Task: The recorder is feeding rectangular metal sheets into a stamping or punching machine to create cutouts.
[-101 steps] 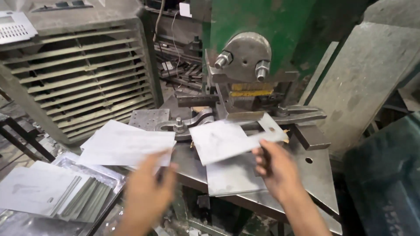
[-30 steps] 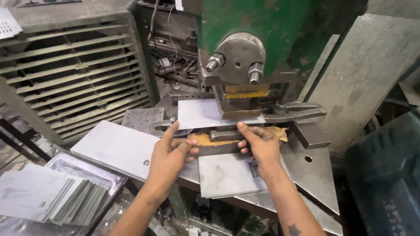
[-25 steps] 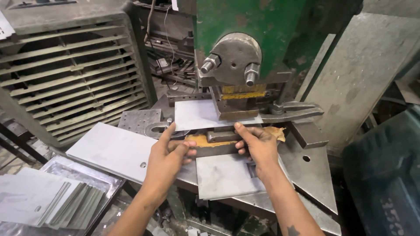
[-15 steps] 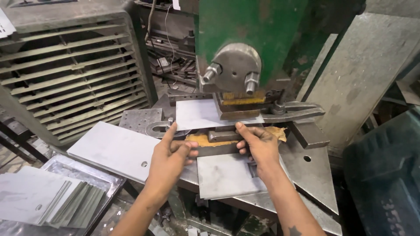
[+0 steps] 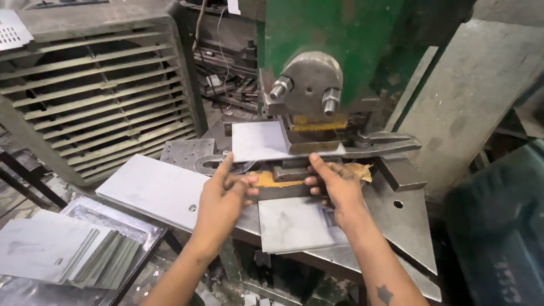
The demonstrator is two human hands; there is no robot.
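Fingers (image 5: 235, 170) of the left hand (image 5: 224, 198) lie stretched forward and close together, index tip reaching to the near left corner of the flat grey sheet-metal blank (image 5: 258, 140) that sits in the die under the ram; thumb is tucked across the dark steel bar (image 5: 280, 190) at the front of the die. Right hand (image 5: 337, 187) mirrors it: index finger laid out toward the blank's near edge, remaining fingers curled loosely on that bar, not clamped around anything I can make out. Whether either fingertip actually presses the blank or just touches the tooling beside it, can't tell from this angle. Blank lies flat, far side tucked under the round grey ram head with two bolts (image 5: 309, 85) on the green-painted press frame (image 5: 340, 39). Second grey square plate (image 5: 292, 224) lies on the steel press table (image 5: 408, 221) just below both hands, between the wrists. Larger grey plate with a small hole (image 5: 153, 190) rests left of the left hand, overhanging the table edge. Fanned stack of thin grey blanks (image 5: 68, 258) sits in a tray at lower left, well apart. Grey louvred metal cabinet (image 5: 102, 96) stands behind on the left
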